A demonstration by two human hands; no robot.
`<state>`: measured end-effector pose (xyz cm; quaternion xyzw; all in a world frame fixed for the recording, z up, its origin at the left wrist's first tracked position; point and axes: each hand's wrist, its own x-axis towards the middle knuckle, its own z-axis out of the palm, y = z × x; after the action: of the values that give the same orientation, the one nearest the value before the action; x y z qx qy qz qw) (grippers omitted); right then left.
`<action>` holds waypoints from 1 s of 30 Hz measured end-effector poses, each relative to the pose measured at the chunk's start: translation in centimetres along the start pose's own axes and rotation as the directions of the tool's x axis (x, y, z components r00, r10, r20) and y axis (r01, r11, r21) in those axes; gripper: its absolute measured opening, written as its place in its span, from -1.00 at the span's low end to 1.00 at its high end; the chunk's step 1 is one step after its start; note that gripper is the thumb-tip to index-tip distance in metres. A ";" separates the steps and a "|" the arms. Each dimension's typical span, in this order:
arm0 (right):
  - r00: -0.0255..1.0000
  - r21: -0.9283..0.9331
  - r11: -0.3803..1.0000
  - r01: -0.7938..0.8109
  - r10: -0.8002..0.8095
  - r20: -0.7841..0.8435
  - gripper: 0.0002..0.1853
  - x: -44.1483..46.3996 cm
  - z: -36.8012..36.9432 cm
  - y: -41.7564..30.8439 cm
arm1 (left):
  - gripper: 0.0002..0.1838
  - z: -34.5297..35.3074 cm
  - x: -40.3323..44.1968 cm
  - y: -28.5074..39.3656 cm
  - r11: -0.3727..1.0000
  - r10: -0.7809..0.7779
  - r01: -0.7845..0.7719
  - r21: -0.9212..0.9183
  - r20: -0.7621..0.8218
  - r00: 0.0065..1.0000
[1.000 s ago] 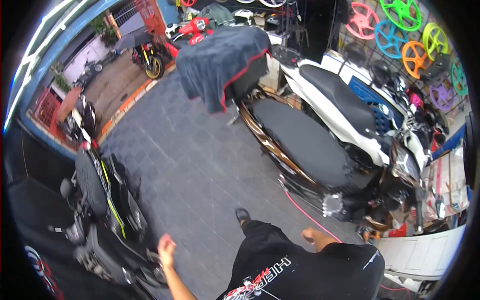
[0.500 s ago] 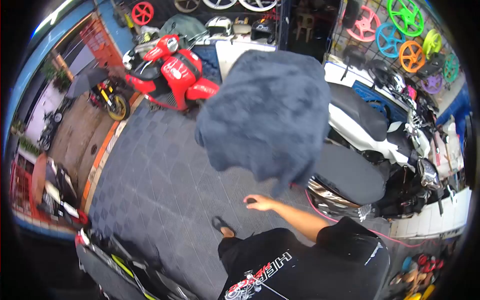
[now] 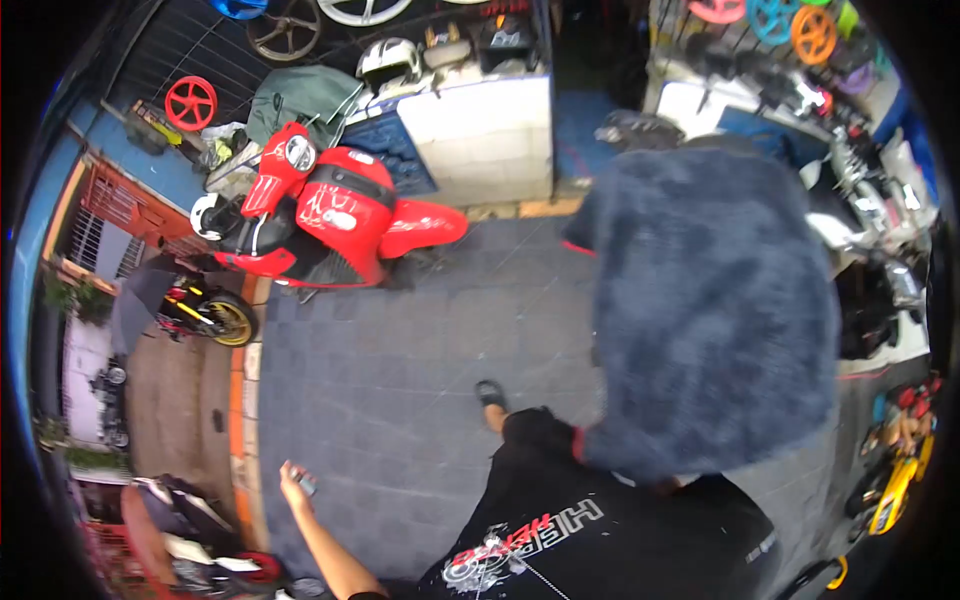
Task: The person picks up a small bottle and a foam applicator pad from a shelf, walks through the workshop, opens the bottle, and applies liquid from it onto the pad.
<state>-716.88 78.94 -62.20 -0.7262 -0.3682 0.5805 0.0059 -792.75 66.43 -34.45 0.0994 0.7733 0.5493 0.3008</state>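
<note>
My left hand (image 3: pixel 298 482) is at the lower left, out over the dark tiled floor (image 3: pixel 380 370). Its fingers are curled round a small greyish thing too small to make out. A large dark blue-grey cloth (image 3: pixel 715 310) with red edging hangs over something at the right, close to my body, and covers part of my right side. My right hand does not show; the cloth may hide it. My black shirt (image 3: pixel 560 545) and one foot in a dark shoe (image 3: pixel 489 392) are below the middle.
A red scooter (image 3: pixel 350 215) stands at the upper left, beside a white-fronted counter (image 3: pixel 480 135) with helmets. A motorcycle with a yellow wheel (image 3: pixel 230 318) is past the orange-edged sill. Parked motorcycles and parts line the right. Coloured wheels hang at the upper right.
The view has turned leftward; the cloth now appears larger and farther right. The red scooter has come fully into view. My right hand, visible before, is out of sight; my left hand shows again.
</note>
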 end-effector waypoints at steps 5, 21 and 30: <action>0.947 0.688 0.724 -0.046 0.250 -0.199 -0.73 2.5 10.7 -7.3 | -0.53 13.0 10.8 -1.7 0.991 -0.134 0.123 0.054 0.304 0.943; 0.959 0.573 0.795 -0.199 0.279 -0.054 -0.65 9.5 9.9 -29.5 | -0.67 49.2 34.6 -0.4 0.673 -0.663 0.168 0.720 0.488 0.568; 0.571 0.041 0.745 0.666 -0.474 -0.670 -0.56 12.6 -18.5 -67.7 | -0.62 85.0 43.9 7.7 0.328 -0.705 -0.879 0.346 0.709 0.016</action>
<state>-736.27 142.87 -37.15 -0.7049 -0.4719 0.3206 0.4215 -780.41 157.73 -61.44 0.6740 0.4248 -0.2452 0.5525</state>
